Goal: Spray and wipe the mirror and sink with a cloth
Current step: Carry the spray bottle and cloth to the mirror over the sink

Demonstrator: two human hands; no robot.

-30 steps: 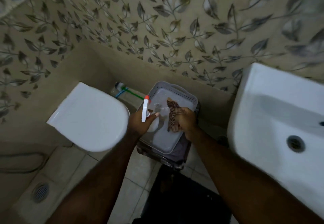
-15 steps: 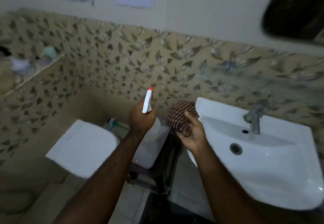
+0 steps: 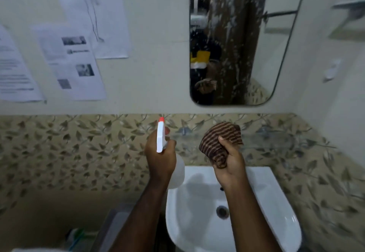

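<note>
Two bands make up the bathroom wall: plain pale paint above and a strip of leaf-patterned tiles [image 3: 59, 153] below. One mirror [image 3: 237, 40], tall with rounded lower corners, hangs on the painted part. Its glass is flecked and streaked with white drips down the middle, and it reflects a person holding a cloth. One white sink [image 3: 197, 232] is fixed beneath it against the tiles. Four printed sheets of paper [image 3: 73, 62] are stuck on the paint left of the mirror, some overlapping. One grey shelf [image 3: 351, 5] shows at the upper right of the view, too blurred to tell more. Two bare hands are held up side by side, apart, in front of the tiles and above the sink's back edge. The left hand [image 3: 161, 161] has its grip closed round the neck of one spray bottle [image 3: 160, 139], whose white head ends in a red tip at the far end. The bottle's cloudy body hangs below the hand over the sink's back left corner. The right hand [image 3: 230, 165] has its grip closed on one bunched cloth [image 3: 219, 141], brown with pale stripes, with the thumb pressed across its front. The cloth sits above the sink's back edge and below the mirror's lower edge, touching neither. One dark drain [image 3: 222, 211] lies in the basin.
</note>
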